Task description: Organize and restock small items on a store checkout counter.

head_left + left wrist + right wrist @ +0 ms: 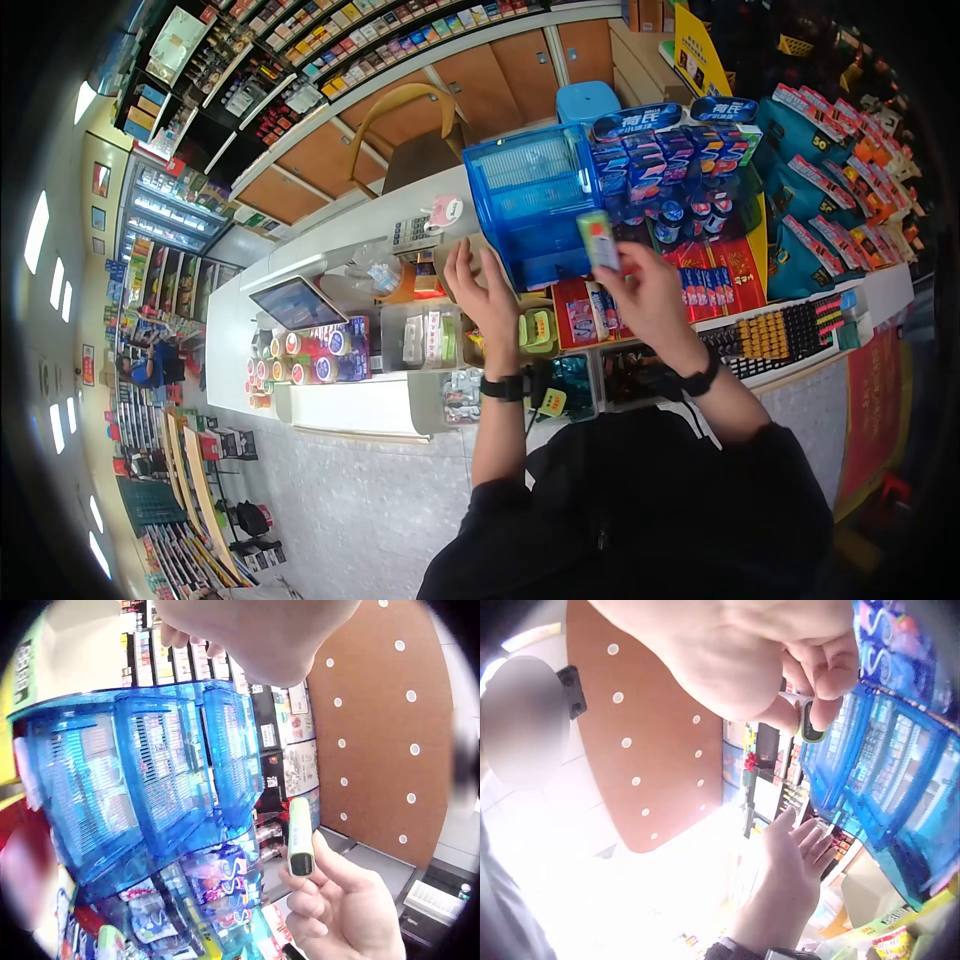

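Observation:
My right hand (650,300) pinches a small green and white pack (598,240) between thumb and fingers, in front of the blue plastic rack (530,190). In the left wrist view the right hand (341,907) holds the pack (301,836) with its dark end showing. My left hand (487,300) is raised over the counter bins, left of the rack, fingers apart and holding nothing. The right wrist view shows the left hand (784,870) with spread fingers below the right hand (780,660), which grips the pack (810,724).
Candy packs (645,165) stand right of the rack, with hanging snack bags (810,185) beyond. Left on the counter are a tablet (298,302), a calculator (415,235) and round tubs (325,370). Open bins (405,340) line the near edge. A chair (400,110) stands behind the counter.

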Demonstrator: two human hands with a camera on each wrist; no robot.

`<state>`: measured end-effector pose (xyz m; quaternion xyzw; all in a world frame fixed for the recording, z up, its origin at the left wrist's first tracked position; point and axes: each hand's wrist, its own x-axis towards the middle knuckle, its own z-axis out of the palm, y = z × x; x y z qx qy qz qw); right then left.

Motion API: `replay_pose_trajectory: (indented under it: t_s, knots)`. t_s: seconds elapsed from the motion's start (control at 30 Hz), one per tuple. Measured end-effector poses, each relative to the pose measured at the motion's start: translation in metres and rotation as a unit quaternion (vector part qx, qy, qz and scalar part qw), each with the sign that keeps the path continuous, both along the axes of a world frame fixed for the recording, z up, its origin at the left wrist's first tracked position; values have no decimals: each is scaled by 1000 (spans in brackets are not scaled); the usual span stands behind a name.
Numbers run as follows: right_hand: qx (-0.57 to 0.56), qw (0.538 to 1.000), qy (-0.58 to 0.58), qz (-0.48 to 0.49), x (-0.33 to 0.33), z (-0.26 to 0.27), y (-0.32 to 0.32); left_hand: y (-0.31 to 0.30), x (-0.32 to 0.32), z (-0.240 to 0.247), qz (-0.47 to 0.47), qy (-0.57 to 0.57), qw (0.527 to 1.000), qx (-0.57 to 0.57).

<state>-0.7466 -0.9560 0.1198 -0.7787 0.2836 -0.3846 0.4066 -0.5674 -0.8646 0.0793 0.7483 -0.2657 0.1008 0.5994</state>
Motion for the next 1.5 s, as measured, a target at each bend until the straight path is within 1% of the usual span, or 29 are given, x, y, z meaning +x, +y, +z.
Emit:
replay_pose_trajectory:
  t_s: [0.03, 0.07, 0.1, 0.13, 0.2, 0.3, 0.4, 0.53, 0.6, 0.67, 0.7, 0.73, 0.77, 0.8, 0.87, 0.93, 1.0, 1.07, 1.1, 1.13, 1.17, 1.2, 1.23, 1.27, 1.3, 1.33, 1.4, 1.43, 1.5]
  knots:
    - [-39, 999, -15, 2, 16, 6, -1, -2, 6, 5, -44, 7, 999, -19]
    - [-77, 997, -31, 3, 32, 11, -3, -3, 8, 9, -46, 3, 999, -18]
    - [-76, 997, -35, 1, 47, 12, -6, -5, 9, 13, -113, 91, 988, -51]
    - [-82, 996, -32, 4, 61, 12, -9, -6, 10, 16, -179, 178, 964, -83]
    - [-88, 996, -32, 3, 81, 13, -12, -6, 8, 16, -185, 163, 966, -76]
    - [-77, 997, 21, -4, 99, 17, -13, -2, 5, 14, -197, 167, 963, -81]
    - [-83, 996, 41, -19, 109, 11, -13, 4, 0, 17, -194, 149, 968, -51]
    - [-89, 994, 66, 0, 115, 12, -7, 8, -6, 21, -186, 130, 974, -25]
    - [-86, 993, 75, 2, 116, 14, -3, 7, -6, 18, -184, 143, 972, -23]
    - [-82, 993, 84, 2, 117, 12, 0, 4, -5, 16, -204, 89, 973, -62]
    - [-105, 991, 81, -10, 118, 10, 1, 6, -4, 17, -205, 90, 973, -61]
    - [-129, 988, 79, -23, 119, 9, 1, 9, -4, 19, -200, 119, 972, -41]
    - [-128, 988, 80, -24, 119, 8, 1, 12, -4, 21, -196, 149, 969, -21]
    - [-133, 988, 77, -29, 119, 7, -1, 15, -5, 25, -197, 151, 969, -20]
    - [-136, 987, 78, -37, 120, 3, -2, 20, -9, 32, -192, 181, 964, 25]
    - [-134, 990, -10, -51, 122, -2, -1, 18, -9, 22, -191, 136, 972, -31]
    - [-147, 987, -44, -42, 115, -3, -3, 20, -13, 13, -193, 205, 955, -97]
    - [-120, 991, -51, -24, 93, -2, -1, 26, -22, 5, -151, 215, 961, -86]
    - [-102, 994, -31, -35, 78, -1, 1, 31, -29, -3, -119, 208, 967, -89]
    - [-84, 995, -14, -44, 61, -5, 2, 36, -36, -11, -114, 211, 966, -92]
    - [-65, 996, -18, -60, 45, -14, 2, 41, -44, -19, -99, 223, 969, -30]
    - [-65, 995, 16, -75, 28, -31, -2, 45, -51, -29, -85, 234, 968, 34]
    - [-25, 991, 108, -80, 9, -41, -5, 47, -57, -43, -96, 249, 962, 56]
    - [-34, 986, 134, -98, -7, -68, -10, 48, -64, -59, -109, 265, 955, 78]
    - [-29, 975, 191, -112, -24, -83, -11, 49, -69, -74, -127, 248, 950, 142]
    - [-29, 974, 194, -111, -36, -89, -8, 48, -83, -62, -144, 260, 942, 154]
    - [7, 941, 294, -168, -51, -96, 0, 46, -97, -68, -192, 242, 927, 213]
    - [-15, 937, 289, -194, -57, -104, 4, 44, -101, -72, -218, 238, 920, 224]
    - [-17, 933, 299, -201, -62, -110, 8, 39, -107, -72, -251, 210, 912, 249]
